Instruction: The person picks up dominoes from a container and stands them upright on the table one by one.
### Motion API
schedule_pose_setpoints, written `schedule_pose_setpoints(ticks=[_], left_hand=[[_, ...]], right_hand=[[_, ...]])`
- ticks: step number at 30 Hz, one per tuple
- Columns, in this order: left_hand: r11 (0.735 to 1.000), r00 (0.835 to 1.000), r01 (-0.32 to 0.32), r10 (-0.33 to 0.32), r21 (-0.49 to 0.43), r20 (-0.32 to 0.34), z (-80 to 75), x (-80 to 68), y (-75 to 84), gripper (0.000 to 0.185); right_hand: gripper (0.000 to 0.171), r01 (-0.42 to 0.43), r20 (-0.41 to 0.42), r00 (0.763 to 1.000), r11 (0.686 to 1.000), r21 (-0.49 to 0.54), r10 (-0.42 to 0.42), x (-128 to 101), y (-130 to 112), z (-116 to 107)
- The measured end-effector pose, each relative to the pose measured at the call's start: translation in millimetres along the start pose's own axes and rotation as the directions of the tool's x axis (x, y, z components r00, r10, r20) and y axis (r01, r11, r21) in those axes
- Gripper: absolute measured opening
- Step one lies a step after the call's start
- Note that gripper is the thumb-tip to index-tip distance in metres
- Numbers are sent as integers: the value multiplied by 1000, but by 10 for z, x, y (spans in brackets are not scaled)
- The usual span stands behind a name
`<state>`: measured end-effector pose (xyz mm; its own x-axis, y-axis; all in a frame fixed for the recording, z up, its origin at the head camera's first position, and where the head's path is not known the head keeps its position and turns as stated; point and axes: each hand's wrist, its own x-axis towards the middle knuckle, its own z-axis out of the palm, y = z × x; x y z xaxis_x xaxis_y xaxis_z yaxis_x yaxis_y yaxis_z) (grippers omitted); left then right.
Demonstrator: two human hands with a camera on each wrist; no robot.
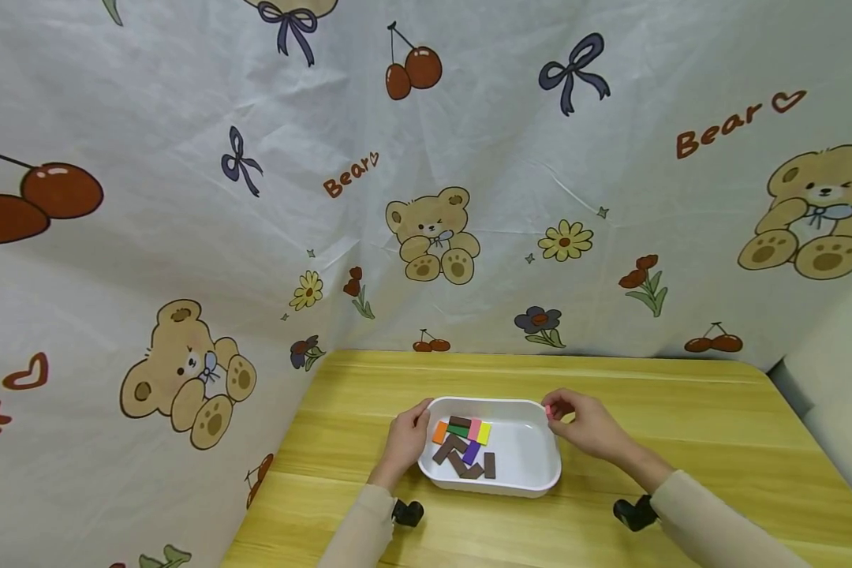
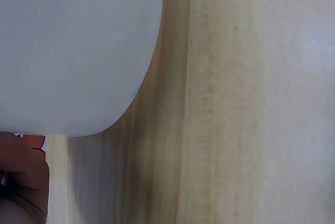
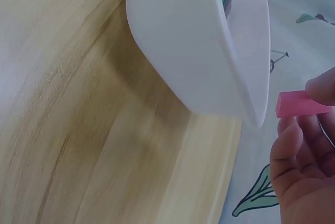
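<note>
Head view, lower centre: yellow wooden surface (image 1: 681, 410) backed by a bear-print cloth (image 1: 184, 197) filling the upper frame. White tray (image 1: 532, 454) at the middle of the surface, holding flat blocks (image 1: 466, 446) bunched in its left half: orange, green, pink, yellow, purple and several brown, some overlapping. Left hand (image 1: 406, 442) against the tray's left rim, fingers curled round the edge near the far corner. Right hand (image 1: 588, 426) at the tray's far right corner, raised just off the rim, fingers clamped on a pink block (image 1: 550, 410). Right wrist view, right edge: pink block (image 3: 301, 103) a smooth rectangular bar, pinched at one end, just beside the tray rim.
</note>
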<state>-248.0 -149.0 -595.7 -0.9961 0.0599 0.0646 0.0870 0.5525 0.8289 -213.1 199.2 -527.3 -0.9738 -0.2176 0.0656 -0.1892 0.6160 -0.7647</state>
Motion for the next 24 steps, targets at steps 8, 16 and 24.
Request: schedule_pose_setpoints(ticks=[8,16,24], left_hand=[[1000,1000,-12,12,-12,3,-20,-12,49,37],[1000,1000,-7,7,-8,-9,-9,12,5,36],[1000,1000,-14,14,16,-9,-13,6,12,37]], right_hand=[[23,-7,-48,999,1000,9,7,2,133,-57],[26,-29,-36,999,1000,7,29,-25,308,-78],[25,-74,-18,997,997,12,74,-55,508,-13]])
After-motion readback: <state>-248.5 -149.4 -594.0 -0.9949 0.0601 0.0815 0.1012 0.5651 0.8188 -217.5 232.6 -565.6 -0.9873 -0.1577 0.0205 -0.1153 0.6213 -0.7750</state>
